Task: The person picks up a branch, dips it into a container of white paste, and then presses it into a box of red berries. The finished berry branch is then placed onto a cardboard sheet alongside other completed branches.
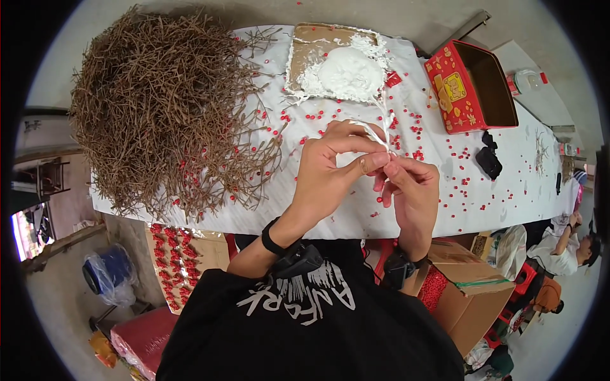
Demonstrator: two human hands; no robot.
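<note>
Above the near middle of the table, my left hand (324, 166) is closed in a pinch on a thin, forked white twig (386, 120), which looks coated in white paste. My right hand (412, 188) meets it fingertip to fingertip, its thumb and finger pinched at the twig's lower end. Whatever small piece may be between those right fingertips is hidden. Beyond the hands, a mound of white paste (349, 73) lies on a brown board (311, 35). Small red beads (416, 130) are scattered over the white-covered table (305, 216).
A big heap of brown twigs (159, 101) covers the table's left. At the back right stands a red box (448, 89), with a black object (488, 164) near it. Below the table edge are red-berry sprigs (171, 260) and a carton of red beads (470, 289). People sit far right.
</note>
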